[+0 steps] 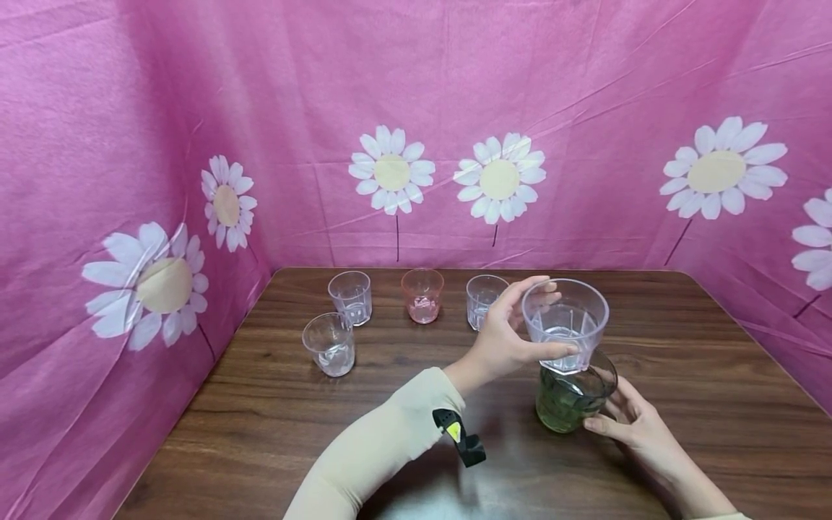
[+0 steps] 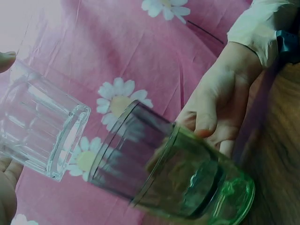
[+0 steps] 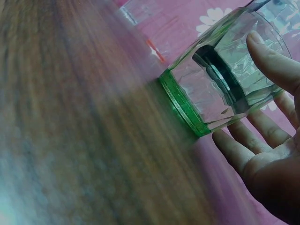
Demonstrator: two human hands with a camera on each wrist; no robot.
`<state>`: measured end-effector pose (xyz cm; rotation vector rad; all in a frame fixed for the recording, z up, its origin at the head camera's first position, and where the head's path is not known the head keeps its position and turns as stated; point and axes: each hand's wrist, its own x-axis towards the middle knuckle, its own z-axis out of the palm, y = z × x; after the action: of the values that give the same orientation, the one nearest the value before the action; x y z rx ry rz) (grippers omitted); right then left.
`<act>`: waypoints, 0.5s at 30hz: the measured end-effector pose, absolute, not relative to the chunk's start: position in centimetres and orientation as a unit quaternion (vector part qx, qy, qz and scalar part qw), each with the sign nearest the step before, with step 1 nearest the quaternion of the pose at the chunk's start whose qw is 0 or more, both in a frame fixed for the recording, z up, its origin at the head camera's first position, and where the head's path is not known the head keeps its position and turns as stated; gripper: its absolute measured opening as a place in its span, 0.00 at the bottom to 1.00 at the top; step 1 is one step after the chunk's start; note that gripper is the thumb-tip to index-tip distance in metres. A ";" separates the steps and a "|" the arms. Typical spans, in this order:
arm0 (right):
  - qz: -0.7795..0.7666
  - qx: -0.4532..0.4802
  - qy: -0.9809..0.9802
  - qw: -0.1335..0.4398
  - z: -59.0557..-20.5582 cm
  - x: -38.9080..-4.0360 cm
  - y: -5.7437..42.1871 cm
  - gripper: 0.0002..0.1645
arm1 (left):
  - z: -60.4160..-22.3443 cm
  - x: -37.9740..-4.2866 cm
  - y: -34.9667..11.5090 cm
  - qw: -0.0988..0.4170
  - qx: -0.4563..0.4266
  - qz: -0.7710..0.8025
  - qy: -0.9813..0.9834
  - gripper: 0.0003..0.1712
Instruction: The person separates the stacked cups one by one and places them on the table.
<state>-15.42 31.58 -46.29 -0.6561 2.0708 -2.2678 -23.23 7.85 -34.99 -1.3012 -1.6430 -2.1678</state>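
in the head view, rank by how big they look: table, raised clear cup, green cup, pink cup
1. Table
2. Raised clear cup and green cup: too alike to rank; the clear one partly hides the green one and may be nearer the camera
3. Pink cup, which stands farther back

No text is legible; a yellow label (image 1: 453, 432) marks the black strap (image 1: 473, 451).

L hand (image 1: 507, 339) higher, R hand (image 1: 642, 427) lower, both curled.

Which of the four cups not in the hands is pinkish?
The middle cup of the back row of three; the other three lack its pink tint.
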 end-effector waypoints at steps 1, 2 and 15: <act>-0.722 -0.209 0.660 0.000 -46.3 -15.4 31.6 0.45 | -35.0 -23.3 7.6 0.064 -0.430 -0.719 -0.542 0.48; -0.721 -0.209 0.660 0.001 -46.2 -15.4 31.6 0.45 | -35.0 -23.4 7.3 0.065 -0.428 -0.721 -0.541 0.48; -0.722 -0.205 0.661 0.004 -46.1 -15.4 31.5 0.44 | -36.1 -24.1 2.6 0.092 -0.374 -0.723 -0.573 0.49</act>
<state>-15.36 31.53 -46.06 -0.6433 2.0709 -2.2630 -24.12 2.60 -36.14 -1.1107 -1.7014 -2.1486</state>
